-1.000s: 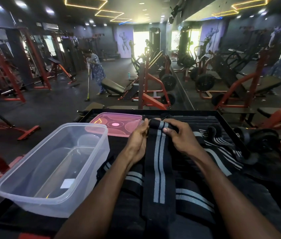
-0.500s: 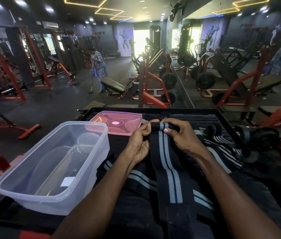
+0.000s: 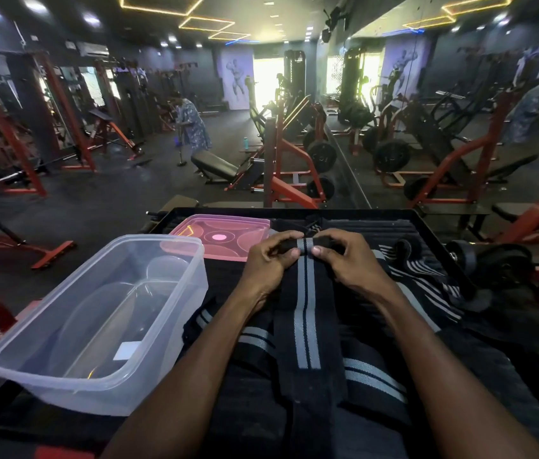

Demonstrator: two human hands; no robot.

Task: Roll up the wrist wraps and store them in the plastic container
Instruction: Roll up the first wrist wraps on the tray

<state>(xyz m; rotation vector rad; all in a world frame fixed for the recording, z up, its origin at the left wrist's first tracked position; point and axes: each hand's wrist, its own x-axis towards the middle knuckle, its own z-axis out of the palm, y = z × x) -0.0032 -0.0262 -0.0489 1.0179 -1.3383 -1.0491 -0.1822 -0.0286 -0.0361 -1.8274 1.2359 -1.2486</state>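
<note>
Both hands, left (image 3: 269, 260) and right (image 3: 347, 260), grip the striped wrist wrap's (image 3: 308, 313) rolled end; no readable writing.

Dim gym: red-framed machines (image 3: 289, 167), dark floor (image 3: 96, 207), mirror wall (image 3: 460, 94), yellow ceiling lights (image 3: 162, 5).

Dim gym interior, overall underexposed. Main light is a blown-out bright doorway (image 3: 268, 77) at the far end, clipped to white-yellow. Yellow LED strip outlines (image 3: 162, 3) and small ceiling spots add weak fill. Mirror wall (image 3: 460, 111) on the right repeats the glare. Foreground dark, black fabric loses detail. Strong wide-angle bending at the edges; corners soft. Background slightly blurred, noisy.
</note>
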